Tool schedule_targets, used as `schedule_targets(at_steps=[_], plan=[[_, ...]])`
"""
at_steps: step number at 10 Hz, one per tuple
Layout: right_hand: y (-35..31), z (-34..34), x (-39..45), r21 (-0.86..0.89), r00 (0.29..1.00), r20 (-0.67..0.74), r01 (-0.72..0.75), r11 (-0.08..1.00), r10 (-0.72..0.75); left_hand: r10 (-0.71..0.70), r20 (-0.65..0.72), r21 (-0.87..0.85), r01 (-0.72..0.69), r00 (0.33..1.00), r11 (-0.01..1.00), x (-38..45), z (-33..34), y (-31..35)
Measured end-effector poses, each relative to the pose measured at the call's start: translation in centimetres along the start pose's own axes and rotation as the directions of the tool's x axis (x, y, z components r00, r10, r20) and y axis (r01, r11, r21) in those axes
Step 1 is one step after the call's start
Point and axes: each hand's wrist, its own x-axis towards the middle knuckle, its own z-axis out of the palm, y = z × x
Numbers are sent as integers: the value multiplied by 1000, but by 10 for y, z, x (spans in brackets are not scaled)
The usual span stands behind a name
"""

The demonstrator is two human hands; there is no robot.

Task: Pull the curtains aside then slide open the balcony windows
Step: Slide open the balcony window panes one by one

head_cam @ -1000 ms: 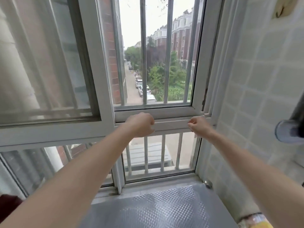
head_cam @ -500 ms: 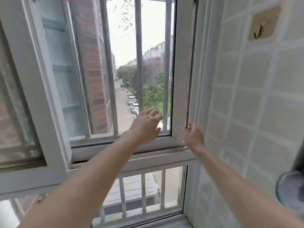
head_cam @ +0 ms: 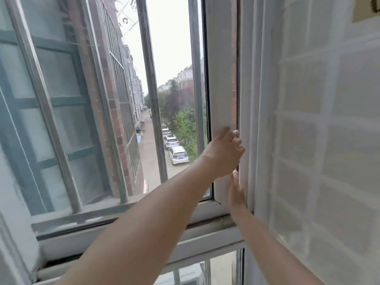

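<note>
The sliding window sash's white right stile (head_cam: 220, 79) stands upright, with a thin dark gap between it and the side frame. My left hand (head_cam: 224, 155) is curled around that stile's edge, fingertips in the gap. Just below it, my right hand (head_cam: 236, 191) lies along the same edge, thumb pointing up and fingers tucked into the gap out of sight. Right of the gap runs a white ribbed strip (head_cam: 257, 99); I cannot tell whether it is frame or gathered curtain. Through the pane I see a street with parked cars.
Steel security bars (head_cam: 149, 79) stand outside the glass. Another sash (head_cam: 18, 202) fills the left edge. A white tiled wall (head_cam: 329, 140) is close on the right, with a hook plate (head_cam: 368, 9) at the top. A fixed lower pane (head_cam: 218, 266) sits under the sill rail.
Both hands have left the sill rail and moved up and right to the sash's right stile. My view has tilted up and toward the right corner.
</note>
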Motion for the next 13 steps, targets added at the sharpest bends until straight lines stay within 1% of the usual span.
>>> schedule_targets(at_steps=[1, 2, 3, 4, 5, 6, 7, 8, 9, 10, 11, 12, 13], plan=[[12, -4, 5, -95, 997, 6, 78, 992, -77, 62, 20, 112, -64, 998, 992, 16, 11, 0], [23, -4, 14, -79, 995, 33, 100, 992, -97, 102, 36, 161, -107, 994, 981, 25, 20, -4], [13, -3, 4, -109, 997, 19, 82, 991, -81, 162, -61, 149, -151, 985, 977, 30, 26, -10], [14, 0, 7, -100, 996, 46, 78, 992, -74, 208, -150, 143, -187, 967, 972, 33, 32, -17], [11, 9, 0, -22, 983, 150, 109, 994, -104, 259, -292, 241, -192, 921, 951, 30, 46, -25], [13, 27, -13, -50, 960, 241, 161, 986, -144, 250, -386, 222, -173, 888, 960, 17, 61, -39], [20, 48, -31, -94, 945, 309, 147, 985, -112, 216, -419, 214, -135, 882, 968, -17, 68, -52], [34, 71, -46, -99, 924, 376, 115, 988, -70, 204, -403, 172, -145, 892, 974, -51, 76, -72], [42, 104, -75, -160, 899, 437, 78, 984, -1, 184, -290, 165, -141, 939, 976, -101, 72, -97], [48, 134, -97, -191, 894, 448, 88, 978, 7, 149, -222, 130, -122, 964, 984, -139, 68, -115], [50, 154, -114, -216, 878, 479, 110, 970, 7, 144, -122, 108, -131, 982, 985, -164, 67, -127], [50, 160, -118, -220, 844, 532, 64, 973, 64, 112, -46, 88, -108, 993, 990, -177, 63, -131], [49, 158, -112, -237, 786, 607, 38, 971, 118, 152, -125, 139, -134, 980, 981, -184, 64, -133]])
